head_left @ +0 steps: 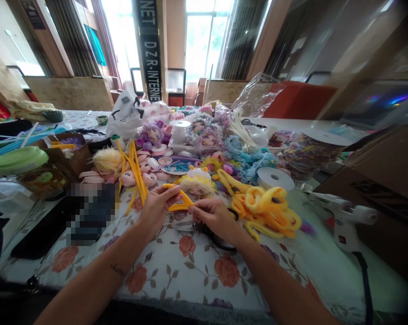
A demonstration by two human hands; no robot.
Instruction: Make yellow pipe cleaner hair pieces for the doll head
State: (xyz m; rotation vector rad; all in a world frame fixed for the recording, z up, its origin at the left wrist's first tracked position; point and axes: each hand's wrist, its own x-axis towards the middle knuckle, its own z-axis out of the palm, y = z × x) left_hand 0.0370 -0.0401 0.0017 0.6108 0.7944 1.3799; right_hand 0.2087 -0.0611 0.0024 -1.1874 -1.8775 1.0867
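Note:
Between my hands is a yellow pipe cleaner (181, 206), bent into a pointed loop. My left hand (159, 203) pinches one part of it between thumb and fingers. The other side is pinched by the fingertips of my right hand (215, 216). Beneath my right hand lies a pair of scissors (224, 246) with black handles, partly covered. Just beyond my hands sits a doll head (196, 183) with pale yellow hair. More yellow pipe cleaners (136, 174) lie to the left of it, and a heap of thick fuzzy yellow cord (268, 205) is at the right.
A glue gun (342, 216) rests at the right beside a cardboard box (376, 189). White ribbon spool (275, 178), doll heads (150, 179) and blue yarn (249, 155) crowd the back. A black phone (43, 230) and green-lidded jar (21, 158) are at left on the floral tablecloth (177, 280).

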